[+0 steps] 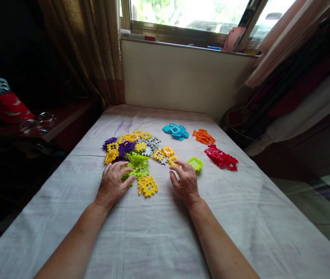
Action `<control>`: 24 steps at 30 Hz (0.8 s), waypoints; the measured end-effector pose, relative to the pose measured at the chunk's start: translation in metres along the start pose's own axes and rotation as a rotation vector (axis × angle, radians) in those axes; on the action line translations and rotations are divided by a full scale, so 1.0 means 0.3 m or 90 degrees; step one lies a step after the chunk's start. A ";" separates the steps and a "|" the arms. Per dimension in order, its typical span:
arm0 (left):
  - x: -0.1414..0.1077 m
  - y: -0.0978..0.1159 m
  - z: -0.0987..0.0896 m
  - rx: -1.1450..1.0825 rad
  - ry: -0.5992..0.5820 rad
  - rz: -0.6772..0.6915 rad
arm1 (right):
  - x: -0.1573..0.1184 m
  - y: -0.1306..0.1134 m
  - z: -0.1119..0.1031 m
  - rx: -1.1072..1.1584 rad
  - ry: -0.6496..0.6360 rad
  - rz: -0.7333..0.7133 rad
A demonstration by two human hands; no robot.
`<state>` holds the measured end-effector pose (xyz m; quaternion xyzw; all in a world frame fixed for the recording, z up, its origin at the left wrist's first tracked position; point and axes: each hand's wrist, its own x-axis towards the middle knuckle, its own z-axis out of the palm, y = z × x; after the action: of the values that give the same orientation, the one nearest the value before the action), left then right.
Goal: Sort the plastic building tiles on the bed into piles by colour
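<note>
My left hand (113, 181) rests at the left edge of the green interlocking plastic tiles (139, 167), its fingers spread and touching some of them. My right hand (184, 181) is open, fingers parted, between yellow tiles (172, 160) and a lone lime-green square tile (195, 164); whether it touches either I cannot tell. Between both hands lie a few yellow window tiles (148, 186). Behind my left hand, purple tiles (126, 148) mix with yellow ones (112, 147) and grey ones (152, 143).
Separate piles of blue tiles (176, 131), orange tiles (203, 136) and red tiles (221, 157) lie at the back right of the cloth-covered table (141, 240). Eyeglasses (38, 122) and a red pouch (8, 106) sit on a dark side table. Clothes (307, 104) hang at right.
</note>
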<state>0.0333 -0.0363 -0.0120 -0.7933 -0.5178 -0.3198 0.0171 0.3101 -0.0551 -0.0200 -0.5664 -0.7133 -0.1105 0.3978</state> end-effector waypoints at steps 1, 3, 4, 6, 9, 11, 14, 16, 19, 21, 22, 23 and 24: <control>0.001 -0.003 0.002 -0.004 0.010 0.002 | 0.001 -0.002 0.001 0.003 -0.001 -0.003; 0.004 -0.010 0.002 -0.014 0.034 0.011 | 0.002 -0.006 0.000 0.012 -0.007 -0.008; 0.005 -0.011 0.000 -0.022 0.047 0.020 | 0.003 -0.009 -0.001 0.018 -0.011 -0.011; 0.008 -0.007 -0.003 -0.048 0.066 0.046 | 0.004 -0.017 -0.004 0.032 -0.026 -0.024; 0.007 0.021 -0.003 -0.097 0.059 0.086 | 0.004 -0.039 -0.005 0.061 -0.061 -0.080; 0.003 0.046 0.002 -0.125 0.036 0.101 | 0.005 -0.057 -0.003 0.077 -0.092 -0.133; -0.003 0.074 0.013 -0.154 0.006 0.114 | 0.007 -0.082 0.002 0.105 -0.124 -0.186; -0.004 0.082 0.018 -0.167 0.005 0.117 | 0.008 -0.097 0.003 0.127 -0.135 -0.199; -0.004 0.080 0.022 -0.184 0.015 0.121 | 0.009 -0.110 0.000 0.138 -0.146 -0.192; -0.003 0.075 0.025 -0.188 0.018 0.114 | 0.010 -0.103 -0.003 0.127 -0.136 -0.165; -0.003 0.072 0.026 -0.186 0.019 0.106 | 0.011 -0.091 -0.005 0.117 -0.120 -0.142; -0.002 0.070 0.027 -0.182 0.022 0.095 | 0.013 -0.071 -0.009 0.105 -0.094 -0.112; -0.001 0.067 0.028 -0.177 0.025 0.084 | 0.016 -0.044 -0.016 0.089 -0.061 -0.073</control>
<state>0.0541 -0.0428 -0.0128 -0.8140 -0.4148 -0.4021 -0.0614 0.3001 -0.0589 -0.0097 -0.4998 -0.7687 -0.0558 0.3952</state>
